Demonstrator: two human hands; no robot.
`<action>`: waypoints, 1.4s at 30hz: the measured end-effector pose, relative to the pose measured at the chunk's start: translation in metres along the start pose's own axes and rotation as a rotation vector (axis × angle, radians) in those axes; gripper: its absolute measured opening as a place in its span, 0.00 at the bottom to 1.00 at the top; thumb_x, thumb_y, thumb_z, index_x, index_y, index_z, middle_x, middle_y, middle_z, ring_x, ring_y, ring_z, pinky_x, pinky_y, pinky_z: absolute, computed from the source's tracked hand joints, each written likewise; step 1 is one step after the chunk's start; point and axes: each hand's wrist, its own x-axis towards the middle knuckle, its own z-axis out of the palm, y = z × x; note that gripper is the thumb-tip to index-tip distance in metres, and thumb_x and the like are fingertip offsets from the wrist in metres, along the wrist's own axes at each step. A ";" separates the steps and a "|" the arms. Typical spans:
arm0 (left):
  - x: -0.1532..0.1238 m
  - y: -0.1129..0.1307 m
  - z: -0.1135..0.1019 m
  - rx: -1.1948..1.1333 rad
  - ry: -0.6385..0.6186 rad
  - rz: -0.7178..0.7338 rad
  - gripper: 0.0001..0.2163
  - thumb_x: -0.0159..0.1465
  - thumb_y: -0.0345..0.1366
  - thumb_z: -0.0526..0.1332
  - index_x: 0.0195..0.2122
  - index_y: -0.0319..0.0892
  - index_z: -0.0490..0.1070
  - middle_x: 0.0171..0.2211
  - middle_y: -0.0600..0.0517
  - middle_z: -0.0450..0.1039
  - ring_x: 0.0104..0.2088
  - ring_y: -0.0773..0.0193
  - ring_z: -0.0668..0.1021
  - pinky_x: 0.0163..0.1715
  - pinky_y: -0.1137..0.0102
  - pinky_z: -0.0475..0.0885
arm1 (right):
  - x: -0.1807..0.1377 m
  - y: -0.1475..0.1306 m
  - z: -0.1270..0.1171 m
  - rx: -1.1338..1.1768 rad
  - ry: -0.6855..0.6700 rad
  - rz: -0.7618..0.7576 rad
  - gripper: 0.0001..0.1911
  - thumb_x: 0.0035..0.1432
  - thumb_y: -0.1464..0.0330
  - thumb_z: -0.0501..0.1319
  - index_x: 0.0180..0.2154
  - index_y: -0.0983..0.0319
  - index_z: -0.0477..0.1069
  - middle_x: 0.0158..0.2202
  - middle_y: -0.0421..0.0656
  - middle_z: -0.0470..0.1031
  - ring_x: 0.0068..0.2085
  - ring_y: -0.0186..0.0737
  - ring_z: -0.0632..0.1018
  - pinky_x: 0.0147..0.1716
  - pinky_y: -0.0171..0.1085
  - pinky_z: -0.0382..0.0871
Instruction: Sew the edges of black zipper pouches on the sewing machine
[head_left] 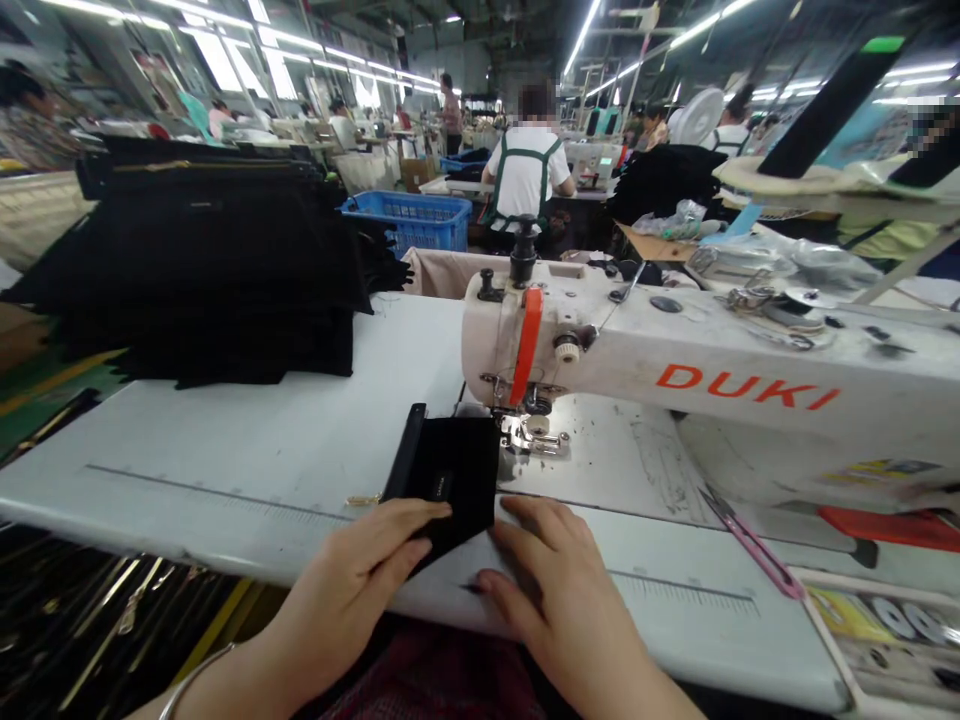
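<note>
A black fabric panel (465, 455) with a small label and a zipper along its left edge lies on the sewing machine bed. Its upper right edge meets the presser foot (536, 438). My left hand (360, 580) pinches the panel's near left part, thumb and fingers close together. A gold zipper pull (363, 500) sticks out at the panel's left. By the near right edge of the panel rests my right hand (555, 575), fingers stretched and thumb apart; whether its fingertips touch the fabric is hard to make out.
A tall stack of black panels (217, 260) stands at the table's far left. The white sewing machine (675, 360) fills the right side. Pink-handled thread snips (757, 550) lie under its arm. Beyond are a blue crate (420, 218) and a seated person (529, 175).
</note>
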 end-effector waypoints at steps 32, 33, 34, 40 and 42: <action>-0.001 0.019 0.028 0.011 -0.110 0.186 0.10 0.70 0.28 0.55 0.46 0.45 0.73 0.37 0.51 0.71 0.38 0.64 0.72 0.39 0.70 0.69 | -0.056 0.004 0.038 -0.012 0.311 -0.216 0.08 0.66 0.73 0.56 0.44 0.60 0.73 0.37 0.44 0.76 0.35 0.43 0.72 0.36 0.42 0.65; -0.001 0.019 0.028 -0.009 -0.113 0.160 0.09 0.70 0.29 0.55 0.45 0.46 0.74 0.38 0.51 0.71 0.39 0.64 0.72 0.39 0.70 0.69 | -0.054 0.005 0.038 -0.013 0.307 -0.234 0.09 0.66 0.74 0.57 0.46 0.60 0.73 0.38 0.44 0.77 0.36 0.43 0.72 0.36 0.42 0.65; -0.001 0.018 0.028 -0.021 -0.113 0.153 0.09 0.70 0.28 0.56 0.46 0.46 0.74 0.38 0.51 0.71 0.39 0.64 0.72 0.39 0.71 0.68 | -0.053 0.007 0.039 -0.011 0.311 -0.261 0.10 0.65 0.75 0.58 0.47 0.61 0.72 0.38 0.44 0.77 0.36 0.42 0.72 0.36 0.42 0.64; -0.005 0.019 0.028 0.022 -0.058 0.304 0.10 0.69 0.26 0.57 0.47 0.44 0.73 0.37 0.51 0.71 0.39 0.64 0.71 0.41 0.69 0.68 | -0.050 0.012 0.046 0.004 0.407 -0.393 0.09 0.64 0.77 0.58 0.46 0.67 0.73 0.37 0.45 0.77 0.33 0.39 0.70 0.33 0.41 0.60; -0.006 0.020 0.030 0.075 -0.059 0.356 0.09 0.69 0.26 0.56 0.47 0.42 0.73 0.38 0.50 0.70 0.39 0.63 0.70 0.42 0.68 0.68 | -0.050 0.012 0.047 0.012 0.398 -0.393 0.09 0.64 0.78 0.58 0.45 0.67 0.73 0.36 0.45 0.77 0.33 0.39 0.70 0.33 0.41 0.60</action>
